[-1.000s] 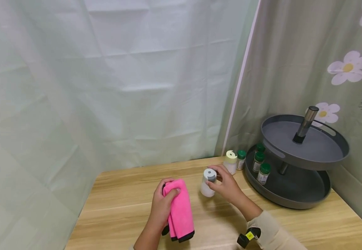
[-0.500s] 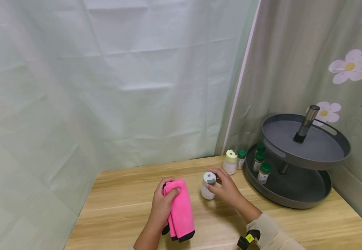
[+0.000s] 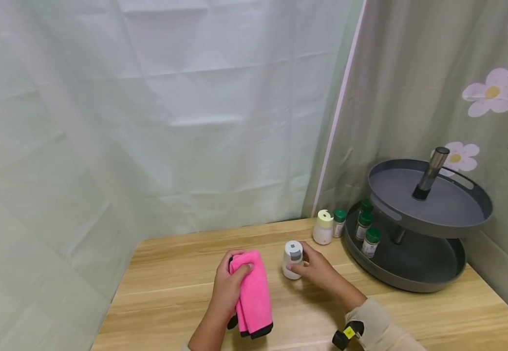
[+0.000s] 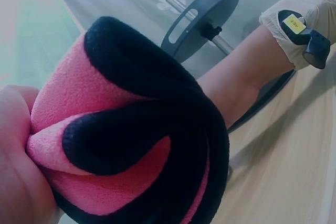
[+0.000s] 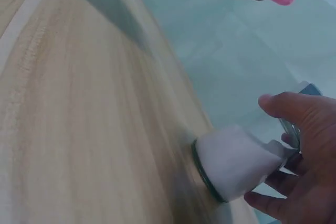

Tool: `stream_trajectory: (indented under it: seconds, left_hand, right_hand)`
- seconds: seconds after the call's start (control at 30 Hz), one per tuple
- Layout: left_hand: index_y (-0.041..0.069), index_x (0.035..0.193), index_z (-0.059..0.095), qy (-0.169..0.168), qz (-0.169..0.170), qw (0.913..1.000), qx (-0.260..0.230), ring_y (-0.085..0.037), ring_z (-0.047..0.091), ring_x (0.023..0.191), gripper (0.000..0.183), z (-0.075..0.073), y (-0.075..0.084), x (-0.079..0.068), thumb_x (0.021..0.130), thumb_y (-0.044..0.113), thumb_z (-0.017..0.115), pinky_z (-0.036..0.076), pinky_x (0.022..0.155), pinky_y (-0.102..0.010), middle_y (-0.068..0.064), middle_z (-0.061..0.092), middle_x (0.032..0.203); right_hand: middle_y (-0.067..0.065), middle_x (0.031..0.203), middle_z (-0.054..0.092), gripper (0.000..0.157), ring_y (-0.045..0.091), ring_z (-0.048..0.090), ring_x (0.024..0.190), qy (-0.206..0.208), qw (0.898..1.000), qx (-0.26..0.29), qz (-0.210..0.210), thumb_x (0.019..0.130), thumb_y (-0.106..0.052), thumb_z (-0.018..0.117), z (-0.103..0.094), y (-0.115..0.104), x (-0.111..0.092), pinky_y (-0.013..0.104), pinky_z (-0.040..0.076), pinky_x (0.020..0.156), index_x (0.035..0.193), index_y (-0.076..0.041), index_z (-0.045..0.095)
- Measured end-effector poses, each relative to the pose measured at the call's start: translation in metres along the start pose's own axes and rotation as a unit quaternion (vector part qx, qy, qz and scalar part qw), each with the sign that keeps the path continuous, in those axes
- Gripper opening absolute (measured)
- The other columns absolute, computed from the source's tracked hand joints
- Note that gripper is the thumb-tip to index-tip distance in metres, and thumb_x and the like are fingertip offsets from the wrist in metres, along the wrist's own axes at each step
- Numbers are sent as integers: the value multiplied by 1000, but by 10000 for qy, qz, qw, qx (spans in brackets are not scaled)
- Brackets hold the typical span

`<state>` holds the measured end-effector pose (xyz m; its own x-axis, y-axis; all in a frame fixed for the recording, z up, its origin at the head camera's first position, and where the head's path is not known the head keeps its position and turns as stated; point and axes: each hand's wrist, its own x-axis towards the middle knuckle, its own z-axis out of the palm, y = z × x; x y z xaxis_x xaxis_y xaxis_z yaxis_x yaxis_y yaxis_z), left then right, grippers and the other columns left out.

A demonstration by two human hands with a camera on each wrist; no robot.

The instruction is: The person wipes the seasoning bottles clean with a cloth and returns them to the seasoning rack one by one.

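My left hand grips a folded pink towel with dark trim, the thumb pressed on top. In the left wrist view the towel shows its rolled layers and black edges. To its right, a seasoning jar with a white lid and grey flap stands upright on the wooden table. My right hand holds this jar from its right side, thumb at the front and fingers behind. The right wrist view shows the whitish jar body with its base at the table, beside my right hand's curved fingers.
A jar with a pale yellow lid and a green-capped spice bottle stand behind, near the table's back edge. The grey two-tier tray at the right holds several green-capped bottles on its lower level. Curtains hang behind.
The jar has come slightly down and turned a little. My right hand has slid lower along it, from the lid towards the body. The left hand and towel stay put.
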<state>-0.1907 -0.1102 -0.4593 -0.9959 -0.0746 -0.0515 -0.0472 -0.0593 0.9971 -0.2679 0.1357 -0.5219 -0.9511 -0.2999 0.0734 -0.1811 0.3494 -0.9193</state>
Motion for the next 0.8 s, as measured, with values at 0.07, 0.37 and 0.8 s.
stream_trajectory:
  seconds: [0.07,0.37,0.8]
  left_hand:
    - [6,125,54,-11,38,10000,-46,-20,63,88,37,0,0,0,91,11,66,55,75,-33,-11,61,108]
    - [7,125,58,-437,75,9990,116,-20,63,87,36,0,-1,-1,90,11,69,55,75,-34,-10,62,109]
    - [14,119,65,-446,483,9919,1085,-18,62,90,35,0,0,-3,86,11,74,55,76,-28,-10,64,116]
  right_hand:
    - [10,138,61,58,41,56,132,21,10000,13,-64,87,-25,80,1,2,-1,57,45,108,138,-15,54]
    - [-4,123,64,59,17,60,117,368,9928,-646,-941,80,-29,86,3,-18,-10,48,48,103,133,-26,61]
    - [-8,119,58,64,9,60,104,194,9652,-1684,-1993,80,-26,85,10,-52,-29,33,54,89,139,-27,60]
